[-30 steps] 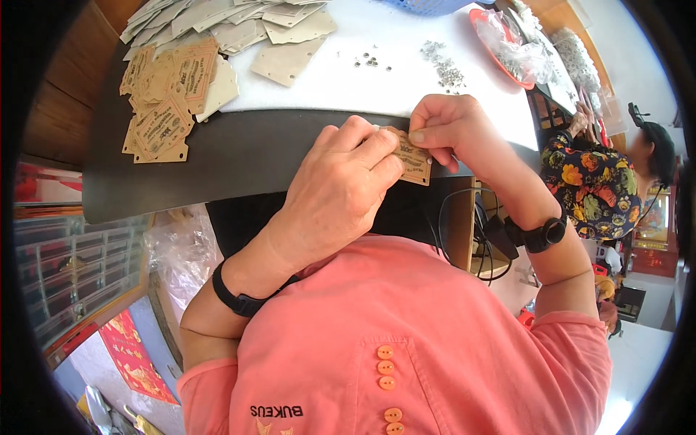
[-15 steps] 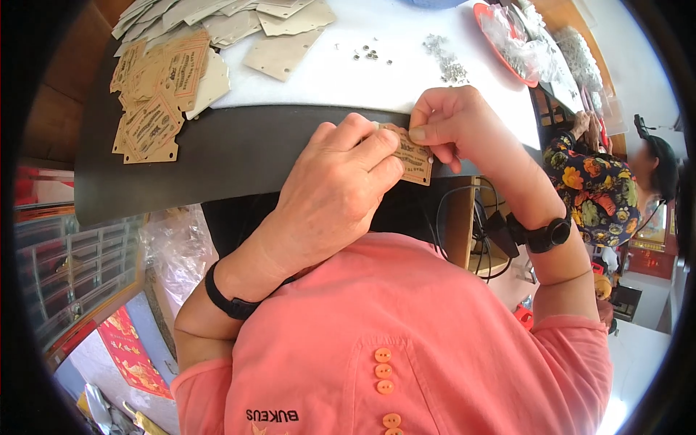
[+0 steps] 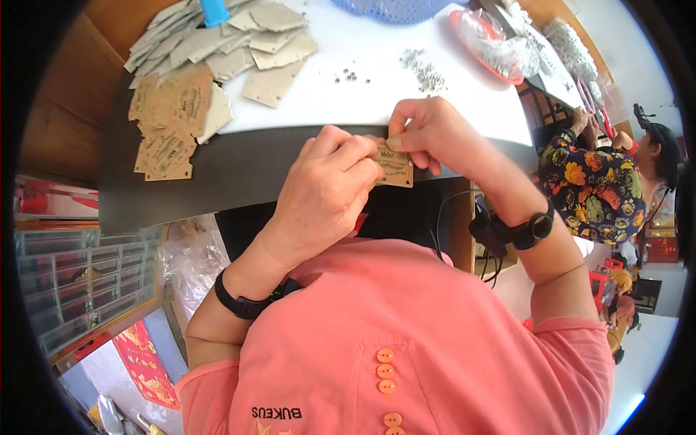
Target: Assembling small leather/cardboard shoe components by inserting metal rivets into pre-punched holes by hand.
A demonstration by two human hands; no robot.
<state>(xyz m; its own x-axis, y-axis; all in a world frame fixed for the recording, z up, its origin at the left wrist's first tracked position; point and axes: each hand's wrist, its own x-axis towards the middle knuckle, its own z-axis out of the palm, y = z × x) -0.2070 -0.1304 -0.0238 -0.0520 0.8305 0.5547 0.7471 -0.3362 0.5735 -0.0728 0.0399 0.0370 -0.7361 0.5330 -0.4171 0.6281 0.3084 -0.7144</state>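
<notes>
Overall, the dark tabletop is the largest item, a white sheet covering its far part. Pale plates lie heaped at far left; a smaller pile of tan plates lies on the near side of them. A blue basket stands at the far edge, with a red tray to its right. The left hand has its fingers closed on the left side of one printed plate, held at the tabletop's near edge; the right hand pinches its far edge. Whether that pinch contains a small part cannot be determined. Smallest are silvery pieces and dark round pieces, loose on the sheet. In my judgement, the step in hand is fine two-handed work at the plate's far edge; the next move calls for a steady left grip and careful thumb pressure from the right.
</notes>
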